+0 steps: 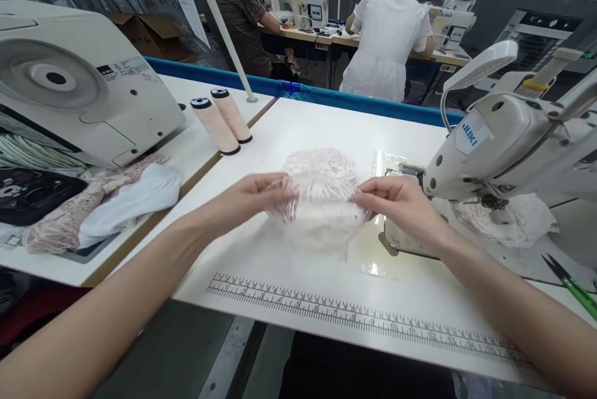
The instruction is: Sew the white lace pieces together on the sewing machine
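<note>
A pale pink lace piece (321, 212), blurred by motion, is stretched between my two hands above the white table. My left hand (265, 192) pinches its left edge. On the opposite side, the thumb and fingers of my right hand (389, 197) are closed on the lace. Just behind it, another lace piece (321, 160) lies on the table, partly covered by the held one. The sewing machine (485, 144) stands close to my right hand, with more lace (510, 219) beneath its head.
Two thread cones (217, 125) stand at the back left. Left of them is a second machine (88, 82) with lace and white fabric (130, 203) beside it. Green-handled scissors (576, 290) lie at right. A printed ruler (354, 312) runs along the front edge. Two people sit beyond.
</note>
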A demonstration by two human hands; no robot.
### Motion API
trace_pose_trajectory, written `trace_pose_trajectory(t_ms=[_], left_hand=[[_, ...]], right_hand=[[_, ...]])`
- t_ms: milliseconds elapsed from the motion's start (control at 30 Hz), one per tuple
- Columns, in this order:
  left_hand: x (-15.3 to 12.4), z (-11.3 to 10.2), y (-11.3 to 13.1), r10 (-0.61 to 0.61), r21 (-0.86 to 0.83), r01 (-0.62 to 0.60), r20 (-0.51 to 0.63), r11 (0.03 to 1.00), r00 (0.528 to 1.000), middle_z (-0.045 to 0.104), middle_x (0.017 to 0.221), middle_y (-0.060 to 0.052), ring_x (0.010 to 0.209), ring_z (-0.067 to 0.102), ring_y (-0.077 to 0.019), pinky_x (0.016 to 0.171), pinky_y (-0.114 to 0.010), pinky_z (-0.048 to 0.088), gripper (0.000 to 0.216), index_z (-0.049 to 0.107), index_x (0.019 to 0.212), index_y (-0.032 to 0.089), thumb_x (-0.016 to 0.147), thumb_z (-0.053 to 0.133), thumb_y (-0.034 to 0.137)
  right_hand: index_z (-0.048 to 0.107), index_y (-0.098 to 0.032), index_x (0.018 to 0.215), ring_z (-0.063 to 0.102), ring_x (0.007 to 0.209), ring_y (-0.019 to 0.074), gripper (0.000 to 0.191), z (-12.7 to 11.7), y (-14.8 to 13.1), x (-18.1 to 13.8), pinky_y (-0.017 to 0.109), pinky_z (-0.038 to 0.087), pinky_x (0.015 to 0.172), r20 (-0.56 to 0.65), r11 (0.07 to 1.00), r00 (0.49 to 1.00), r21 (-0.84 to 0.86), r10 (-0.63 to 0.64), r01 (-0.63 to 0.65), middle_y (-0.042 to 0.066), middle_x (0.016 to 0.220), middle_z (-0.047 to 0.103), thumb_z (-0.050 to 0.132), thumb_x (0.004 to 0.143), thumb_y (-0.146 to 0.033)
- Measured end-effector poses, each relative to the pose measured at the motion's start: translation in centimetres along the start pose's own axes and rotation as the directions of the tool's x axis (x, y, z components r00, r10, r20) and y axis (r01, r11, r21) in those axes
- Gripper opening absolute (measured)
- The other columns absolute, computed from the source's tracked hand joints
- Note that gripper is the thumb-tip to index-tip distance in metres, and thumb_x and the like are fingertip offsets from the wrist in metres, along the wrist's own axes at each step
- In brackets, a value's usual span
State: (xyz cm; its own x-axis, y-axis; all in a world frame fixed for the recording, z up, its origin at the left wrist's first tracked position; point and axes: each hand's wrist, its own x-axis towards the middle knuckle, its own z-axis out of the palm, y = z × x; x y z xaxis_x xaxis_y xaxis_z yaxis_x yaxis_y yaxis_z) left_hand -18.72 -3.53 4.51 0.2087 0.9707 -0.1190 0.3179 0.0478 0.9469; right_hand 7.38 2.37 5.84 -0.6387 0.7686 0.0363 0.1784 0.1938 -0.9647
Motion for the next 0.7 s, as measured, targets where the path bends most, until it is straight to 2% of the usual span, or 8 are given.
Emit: trace_pose_trajectory(t_ms=[67,100,167,233,300,500,600,700], left_hand=[[1.9,-1.0,0.6,-0.005,0.091,0.024,-0.204,0.996,0.979,0.064,0.069,-0.003,0.058,0.057,-0.0143,0.050,-0.024,0.044,0.031,0.064,0.082,0.022,0.084,0.059,0.052],[3.2,-1.4,1.0,0.027,0.190,0.025,-0.268,0.981,0.963,0.060,0.066,-0.002,0.055,0.053,-0.0131,0.047,-0.023,0.039,0.034,0.062,0.077,0.021,0.084,0.058,0.054],[6.1,-2.1,1.3,0.121,0.402,-0.005,-0.262,0.915,0.957,0.055,0.063,-0.001,0.054,0.048,-0.0121,0.049,-0.024,0.036,0.041,0.055,0.066,0.020,0.086,0.049,0.056],[8.6,-2.5,1.0,0.122,0.467,0.015,-0.263,0.884,0.957,0.051,0.057,-0.001,0.050,0.043,-0.0116,0.049,-0.026,0.033,0.043,0.051,0.060,0.020,0.084,0.050,0.055],[10.4,-2.6,0.1,0.133,0.537,0.046,-0.291,0.842,0.947,0.050,0.055,-0.001,0.050,0.043,-0.0128,0.051,-0.027,0.031,0.040,0.051,0.058,0.020,0.082,0.054,0.052],[11.1,-1.4,-2.4,0.257,0.742,0.162,-0.415,0.650,0.873,0.067,0.080,-0.007,0.078,0.058,-0.0242,0.064,-0.033,0.035,0.026,0.067,0.086,0.022,0.085,0.050,0.042],[10.4,-0.9,-2.5,0.326,0.819,0.193,-0.415,0.540,0.850,0.069,0.090,-0.009,0.086,0.061,-0.0281,0.067,-0.035,0.037,0.030,0.067,0.102,0.022,0.087,0.047,0.040],[9.5,-0.5,-1.7,0.447,0.895,0.183,-0.370,0.406,0.815,0.066,0.110,-0.013,0.101,0.059,-0.0315,0.071,-0.037,0.039,0.035,0.064,0.113,0.019,0.090,0.042,0.033]], right_hand=[[0.070,-0.019,0.079,0.063,0.062,0.0111,0.018,0.1,0.4,1.5,0.024,0.055,0.059,-0.058,0.999,0.998,0.044,0.001,0.002,0.001,0.070,0.067,0.067,0.080,-0.037],[0.068,-0.018,0.080,0.063,0.063,0.0114,0.019,0.1,0.8,2.5,0.024,0.054,0.058,-0.102,0.999,0.995,0.041,-0.008,0.012,0.001,0.071,0.067,0.066,0.081,-0.037],[0.065,-0.018,0.079,0.062,0.064,0.0121,0.021,0.0,1.9,4.5,0.023,0.050,0.054,-0.212,0.999,0.977,-0.034,-0.026,0.020,0.000,0.069,0.065,0.062,0.083,-0.038],[0.062,-0.018,0.079,0.063,0.062,0.0124,0.022,-0.1,3.3,6.3,0.022,0.044,0.050,-0.267,0.982,0.963,-0.187,-0.019,-0.033,-0.001,0.066,0.064,0.057,0.084,-0.039],[0.062,-0.018,0.083,0.061,0.057,0.0123,0.020,-0.3,4.7,7.6,0.023,0.041,0.051,-0.299,0.966,0.954,-0.250,-0.004,-0.074,-0.002,0.064,0.064,0.055,0.084,-0.037],[0.060,-0.022,0.093,0.057,0.060,0.0135,0.015,-0.2,5.9,8.4,0.025,0.035,0.056,-0.335,0.888,0.942,-0.443,-0.038,-0.122,-0.005,0.063,0.062,0.050,0.087,-0.033],[0.060,-0.022,0.098,0.054,0.063,0.0155,0.017,-0.4,5.5,7.9,0.026,0.030,0.058,-0.332,0.830,0.941,-0.541,-0.065,-0.134,-0.004,0.063,0.060,0.047,0.089,-0.028],[0.059,-0.022,0.106,0.051,0.060,0.0148,0.020,-0.9,4.9,6.1,0.025,0.028,0.058,-0.310,0.783,0.948,-0.606,-0.069,-0.141,-0.004,0.060,0.057,0.045,0.092,-0.024]])
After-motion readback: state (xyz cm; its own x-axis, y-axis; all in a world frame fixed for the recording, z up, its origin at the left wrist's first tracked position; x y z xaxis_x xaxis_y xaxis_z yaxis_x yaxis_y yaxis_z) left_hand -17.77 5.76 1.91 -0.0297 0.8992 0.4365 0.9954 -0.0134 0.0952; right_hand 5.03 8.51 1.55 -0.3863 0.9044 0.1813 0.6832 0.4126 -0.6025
